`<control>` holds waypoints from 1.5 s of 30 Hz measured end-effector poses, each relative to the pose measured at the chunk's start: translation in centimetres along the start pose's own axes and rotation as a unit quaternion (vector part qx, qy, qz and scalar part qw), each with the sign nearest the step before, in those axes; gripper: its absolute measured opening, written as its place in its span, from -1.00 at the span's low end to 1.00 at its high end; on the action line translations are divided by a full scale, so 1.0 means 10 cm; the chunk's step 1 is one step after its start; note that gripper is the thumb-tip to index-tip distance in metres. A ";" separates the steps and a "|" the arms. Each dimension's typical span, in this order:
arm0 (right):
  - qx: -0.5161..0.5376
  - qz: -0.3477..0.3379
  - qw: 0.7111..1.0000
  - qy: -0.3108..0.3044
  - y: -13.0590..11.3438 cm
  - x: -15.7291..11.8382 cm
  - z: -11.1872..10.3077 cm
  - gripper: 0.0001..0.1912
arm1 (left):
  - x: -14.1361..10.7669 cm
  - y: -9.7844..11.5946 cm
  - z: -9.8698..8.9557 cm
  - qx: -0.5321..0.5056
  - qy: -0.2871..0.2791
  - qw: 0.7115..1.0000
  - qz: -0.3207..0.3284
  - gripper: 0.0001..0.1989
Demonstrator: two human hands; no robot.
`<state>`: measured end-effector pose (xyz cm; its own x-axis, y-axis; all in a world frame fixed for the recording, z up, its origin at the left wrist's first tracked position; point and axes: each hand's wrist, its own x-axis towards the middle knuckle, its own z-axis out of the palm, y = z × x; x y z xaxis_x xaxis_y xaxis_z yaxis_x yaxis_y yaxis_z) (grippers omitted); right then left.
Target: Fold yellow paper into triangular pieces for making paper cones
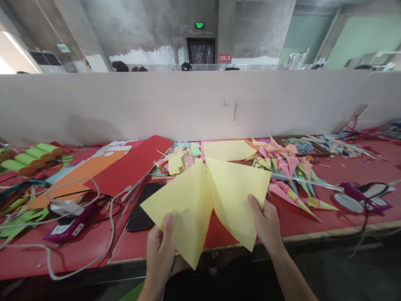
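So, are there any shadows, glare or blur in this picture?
Head view: soft shadow on the left of the white partition; bright light washing out the upper-left corner; clutter at the far right soft and smeared; yellow paper held in left hand and right hand fairly clear.

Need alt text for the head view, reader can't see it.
A person's left hand and right hand hold yellow paper spread in two wings over the edge of a red table. A dark phone lies at left, heaped paper cones at right.
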<state>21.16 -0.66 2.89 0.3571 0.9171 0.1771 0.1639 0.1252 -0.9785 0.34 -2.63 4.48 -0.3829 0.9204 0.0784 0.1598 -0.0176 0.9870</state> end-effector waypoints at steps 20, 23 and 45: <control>-0.007 0.026 1.000 0.006 0.40 0.06 -0.01 -0.52 | 0.31 -0.37 -0.15 -0.093 0.027 0.991 -0.093 -0.59; -0.014 0.035 0.999 0.003 0.42 0.07 -0.01 -0.52 | 0.34 -0.38 -0.17 -0.080 0.023 0.992 -0.095 -0.54; -0.031 0.028 0.999 0.034 0.41 0.08 -0.09 -0.45 | 0.44 -0.37 -0.25 0.052 0.054 0.996 -0.039 -0.56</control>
<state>22.90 0.24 -0.92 0.4280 0.8942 0.1314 0.1983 0.0489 -0.9789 -4.24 0.51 1.52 -0.4927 0.8699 0.0218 0.2163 0.0982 0.9714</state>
